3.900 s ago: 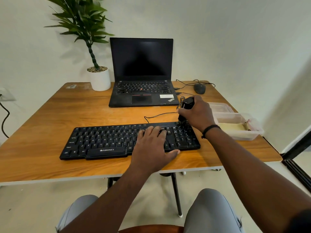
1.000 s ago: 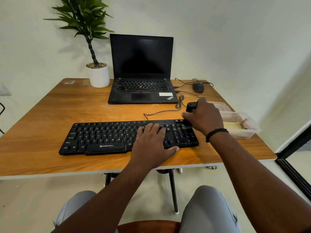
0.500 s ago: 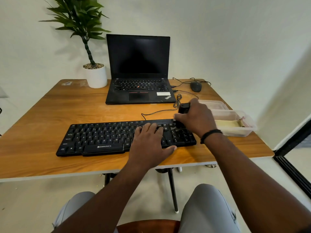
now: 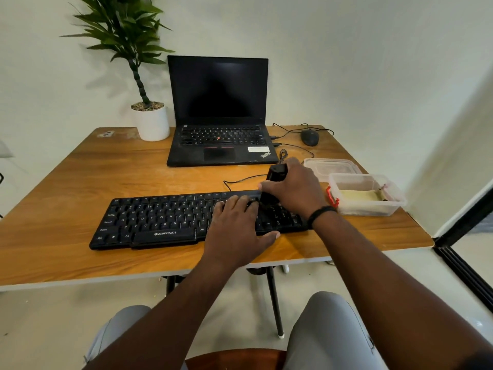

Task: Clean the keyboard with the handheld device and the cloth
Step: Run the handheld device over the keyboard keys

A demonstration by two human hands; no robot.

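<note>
At the bottom of the frame, two grey-clad knees and a brown chair edge [image 4: 234, 359] are seen. Above them, at centre, the black keyboard [image 4: 160, 217] is laid along the near edge of the wooden table [image 4: 66, 182]. The left hand [image 4: 237, 228] is rested flat on the keys right of centre, fingers straight and slightly spread. Just to its right, the black handheld device [image 4: 276, 174] is gripped by the right hand [image 4: 296, 190], fingers curled round it, its lower end set against the keyboard's upper right part. At right, a clear plastic container [image 4: 394, 201] holding a pale yellow cloth [image 4: 358, 194] is seen, with a lid [image 4: 330, 166] behind. Farther up, an open laptop [image 4: 217, 102], a mouse [image 4: 310, 137] and a potted plant [image 4: 150, 124] are placed.
</note>
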